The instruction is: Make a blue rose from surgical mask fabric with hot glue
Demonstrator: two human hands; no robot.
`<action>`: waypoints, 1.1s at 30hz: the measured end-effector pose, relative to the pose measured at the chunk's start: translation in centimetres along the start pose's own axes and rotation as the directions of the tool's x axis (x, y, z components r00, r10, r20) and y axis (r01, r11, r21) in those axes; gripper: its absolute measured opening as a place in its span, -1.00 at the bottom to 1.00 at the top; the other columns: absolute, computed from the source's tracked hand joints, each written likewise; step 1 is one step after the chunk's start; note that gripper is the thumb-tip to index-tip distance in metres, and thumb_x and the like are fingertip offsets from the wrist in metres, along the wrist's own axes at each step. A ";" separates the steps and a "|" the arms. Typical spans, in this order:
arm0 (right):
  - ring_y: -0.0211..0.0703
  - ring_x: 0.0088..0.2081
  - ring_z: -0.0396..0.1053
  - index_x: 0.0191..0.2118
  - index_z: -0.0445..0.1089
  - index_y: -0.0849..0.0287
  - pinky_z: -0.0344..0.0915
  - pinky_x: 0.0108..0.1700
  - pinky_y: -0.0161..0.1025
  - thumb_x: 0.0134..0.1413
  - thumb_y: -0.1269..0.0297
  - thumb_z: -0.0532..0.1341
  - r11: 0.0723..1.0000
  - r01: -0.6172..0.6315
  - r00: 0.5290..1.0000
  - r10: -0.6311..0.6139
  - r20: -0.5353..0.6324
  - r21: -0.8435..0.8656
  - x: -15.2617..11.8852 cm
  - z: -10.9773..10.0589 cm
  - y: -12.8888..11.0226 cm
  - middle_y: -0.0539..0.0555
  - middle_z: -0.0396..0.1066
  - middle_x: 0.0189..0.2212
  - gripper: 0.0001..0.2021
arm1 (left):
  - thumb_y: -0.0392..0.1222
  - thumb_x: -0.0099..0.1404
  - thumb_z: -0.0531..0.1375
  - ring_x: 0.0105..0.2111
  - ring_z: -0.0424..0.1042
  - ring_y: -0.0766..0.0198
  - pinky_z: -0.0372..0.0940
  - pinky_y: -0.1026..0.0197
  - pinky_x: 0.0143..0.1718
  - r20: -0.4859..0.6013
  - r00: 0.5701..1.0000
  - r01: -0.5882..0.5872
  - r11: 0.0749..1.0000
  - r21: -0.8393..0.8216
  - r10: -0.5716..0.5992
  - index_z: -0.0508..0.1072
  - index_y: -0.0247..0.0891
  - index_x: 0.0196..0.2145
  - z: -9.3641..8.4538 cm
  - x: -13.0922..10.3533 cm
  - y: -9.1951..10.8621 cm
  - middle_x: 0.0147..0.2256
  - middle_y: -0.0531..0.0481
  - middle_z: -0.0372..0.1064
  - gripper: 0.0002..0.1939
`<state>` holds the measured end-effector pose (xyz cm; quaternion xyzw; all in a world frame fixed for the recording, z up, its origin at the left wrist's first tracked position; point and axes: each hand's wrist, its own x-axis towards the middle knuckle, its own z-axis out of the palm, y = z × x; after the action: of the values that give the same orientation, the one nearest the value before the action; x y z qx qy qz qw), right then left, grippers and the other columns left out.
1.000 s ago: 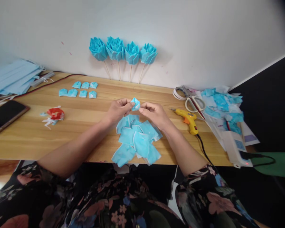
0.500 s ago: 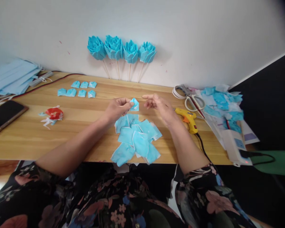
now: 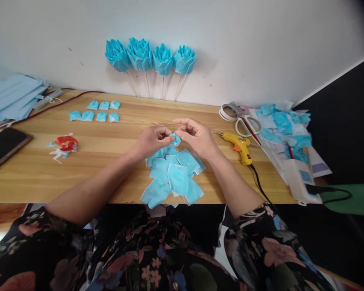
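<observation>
A small folded piece of blue fabric (image 3: 176,140) is pinched between thumb and fingers of my left hand (image 3: 153,142), which is closed on it. From the other side my right hand (image 3: 197,137) grips the piece's upper right edge with thumb and bent fingers, its index finger reaching out above. Below both hands lies a loose pile of blue fabric squares (image 3: 178,178), reaching the table's front edge. Several folded blue petals (image 3: 101,117) sit in two rows to the left. Four-petalled detail cannot be made out on the piece, as fingertips cover part of it.
Several blue fabric flowers (image 3: 139,54) on sticks lean against the wall. At right are a yellow glue gun (image 3: 242,147), scissors (image 3: 248,126), tape (image 3: 226,112), fabric scraps (image 3: 282,121) and a power strip (image 3: 300,182). Leftward are masks (image 3: 15,97), a phone (image 3: 6,147) and a red scrap (image 3: 66,143).
My right hand has moved left and now touches the folded blue piece, which my left hand still holds. The view has shifted slightly.
</observation>
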<state>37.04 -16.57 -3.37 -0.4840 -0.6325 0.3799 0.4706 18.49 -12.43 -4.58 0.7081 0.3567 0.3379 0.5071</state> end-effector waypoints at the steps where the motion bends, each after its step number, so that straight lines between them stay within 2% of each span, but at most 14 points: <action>1: -0.26 -0.38 0.34 -0.01 0.48 0.09 0.32 -0.26 -0.24 0.09 0.16 0.30 1.000 0.013 1.000 -0.013 -0.012 0.003 0.0 0.0 0.0 -0.05 0.44 -0.40 -0.67 | -0.03 0.14 0.30 -0.47 0.31 0.34 0.19 0.29 -0.44 0.005 1.000 0.008 1.000 -0.026 -0.008 0.50 -0.31 -0.44 0.0 0.0 0.0 -0.47 0.00 0.41 -0.75; 7: -0.24 -0.34 0.36 0.03 0.41 0.07 0.34 -0.18 -0.21 0.11 0.13 0.29 0.999 0.040 0.993 -0.036 -0.116 0.036 0.3 -0.2 0.2 -0.04 0.41 -0.40 -0.63 | 0.04 0.12 0.35 -0.42 0.39 0.32 0.28 0.25 -0.33 0.034 0.999 0.048 0.976 -0.211 -0.042 0.59 -0.29 -0.18 0.0 0.0 0.5 -0.41 -0.01 0.49 -0.60; 14: -0.26 -0.33 0.35 0.06 0.40 0.06 0.35 -0.16 -0.23 0.09 0.11 0.31 0.992 0.028 0.978 -0.002 -0.210 0.121 0.6 -0.5 0.2 -0.06 0.38 -0.40 -0.59 | 0.00 0.22 0.29 -0.58 0.17 0.39 0.12 0.29 -0.48 -0.065 0.993 0.069 0.932 -0.357 -0.098 0.54 -0.29 -0.05 0.0 -0.2 1.0 -0.62 0.15 0.20 -0.59; 19: -0.24 -0.33 0.34 0.07 0.40 0.02 0.36 -0.17 -0.23 0.08 0.03 0.31 0.988 -0.003 0.976 0.037 -0.216 0.152 0.6 -0.5 0.2 -0.05 0.33 -0.41 -0.56 | 0.08 0.17 0.31 -0.58 0.16 0.39 0.09 0.29 -0.51 -0.042 0.995 0.073 0.949 -0.307 -0.090 0.57 -0.29 -0.26 0.0 -0.2 1.3 -0.63 0.13 0.19 -0.64; 24: -0.23 -0.33 0.33 0.07 0.40 0.01 0.36 -0.18 -0.21 0.07 -0.03 0.31 0.984 -0.009 0.978 0.045 -0.202 0.176 0.6 -0.3 0.5 -0.05 0.31 -0.41 -0.53 | 0.01 0.05 0.39 -0.54 0.23 0.41 0.15 0.32 -0.51 0.003 0.994 0.110 0.963 -0.245 -0.112 0.57 -0.28 -0.33 0.3 -0.5 1.7 -0.50 0.06 0.39 -0.68; 33: -0.21 -0.36 0.29 0.01 0.43 0.03 0.35 -0.20 -0.19 0.07 0.07 0.32 0.994 0.004 0.970 0.024 -0.240 0.113 0.4 0.0 0.0 -0.05 0.29 -0.43 -0.62 | -0.04 0.08 0.36 -0.58 0.25 0.41 0.17 0.32 -0.54 0.024 0.988 0.156 0.951 -0.266 -0.156 0.50 -0.29 -0.42 0.3 -0.6 1.3 -0.54 0.08 0.35 -0.75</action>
<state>37.04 -16.18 -3.24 -0.5023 -0.5456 0.3558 0.5686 18.68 -13.39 -3.44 0.6033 0.3619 0.3407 0.6237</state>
